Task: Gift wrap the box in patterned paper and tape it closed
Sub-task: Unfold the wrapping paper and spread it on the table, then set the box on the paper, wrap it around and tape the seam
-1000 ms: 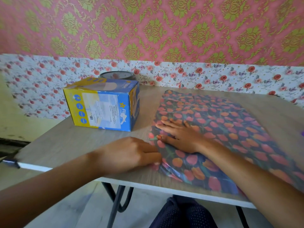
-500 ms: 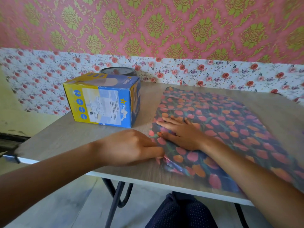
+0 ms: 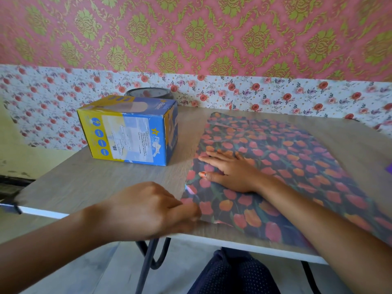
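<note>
Tulip-patterned wrapping paper [image 3: 297, 166] lies spread over the right half of the wooden table [image 3: 84, 183], with the right hand [image 3: 231, 172] pressed flat on it, fingers straight and spread. Left hand [image 3: 144, 211] curls at the sheet's near left edge, pinching it between thumb and fingers. Blue-and-yellow cardboard box [image 3: 129, 134] stands unwrapped on the table's left side, apart from the paper, a tape roll [image 3: 148, 93] just behind it.
</note>
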### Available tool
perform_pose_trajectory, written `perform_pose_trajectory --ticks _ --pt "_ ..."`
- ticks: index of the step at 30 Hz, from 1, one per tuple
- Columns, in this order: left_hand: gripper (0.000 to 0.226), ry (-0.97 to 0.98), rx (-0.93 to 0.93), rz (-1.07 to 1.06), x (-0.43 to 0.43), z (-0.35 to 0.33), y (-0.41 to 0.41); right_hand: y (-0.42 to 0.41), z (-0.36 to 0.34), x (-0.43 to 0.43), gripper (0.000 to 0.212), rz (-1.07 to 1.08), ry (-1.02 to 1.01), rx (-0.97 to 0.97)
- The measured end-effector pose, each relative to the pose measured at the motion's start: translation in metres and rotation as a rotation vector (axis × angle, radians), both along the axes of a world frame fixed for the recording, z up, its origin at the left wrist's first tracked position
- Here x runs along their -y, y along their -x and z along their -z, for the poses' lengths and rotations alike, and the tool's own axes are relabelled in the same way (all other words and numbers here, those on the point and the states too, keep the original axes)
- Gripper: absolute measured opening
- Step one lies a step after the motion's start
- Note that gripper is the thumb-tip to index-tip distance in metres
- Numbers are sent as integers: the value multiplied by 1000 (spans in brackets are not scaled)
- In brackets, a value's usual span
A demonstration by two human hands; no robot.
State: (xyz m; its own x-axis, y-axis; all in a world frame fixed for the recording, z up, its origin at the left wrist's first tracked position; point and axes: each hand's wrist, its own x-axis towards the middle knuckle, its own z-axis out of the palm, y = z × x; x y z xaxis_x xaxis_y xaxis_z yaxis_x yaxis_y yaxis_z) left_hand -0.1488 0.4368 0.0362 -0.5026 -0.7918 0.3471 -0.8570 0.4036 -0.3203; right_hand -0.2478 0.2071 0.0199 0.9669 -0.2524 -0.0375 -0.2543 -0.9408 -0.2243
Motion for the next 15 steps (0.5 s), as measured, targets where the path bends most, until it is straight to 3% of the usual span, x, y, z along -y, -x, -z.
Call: perform_pose_trajectory --ticks 2,5,8,12,15 --pt "31 -55 -78 -14 -4 -2 1 0 -1 0 61 -4 1 -10" --pt "34 -32 -248 -18 -13 -9 -2 0 -2 0 61 0 -16 -14" --pt "31 145 -446 -69 -25 -17 -13 -5 -6 0 63 1 -48 -41" --pt "28 539 -694 -412 -30 -27 -49 -10 -27 1 66 -29 -203 -107" --pt "52 691 -850 -700 -20 -32 -93 -19 -48 -8 58 -41 -363 -32"
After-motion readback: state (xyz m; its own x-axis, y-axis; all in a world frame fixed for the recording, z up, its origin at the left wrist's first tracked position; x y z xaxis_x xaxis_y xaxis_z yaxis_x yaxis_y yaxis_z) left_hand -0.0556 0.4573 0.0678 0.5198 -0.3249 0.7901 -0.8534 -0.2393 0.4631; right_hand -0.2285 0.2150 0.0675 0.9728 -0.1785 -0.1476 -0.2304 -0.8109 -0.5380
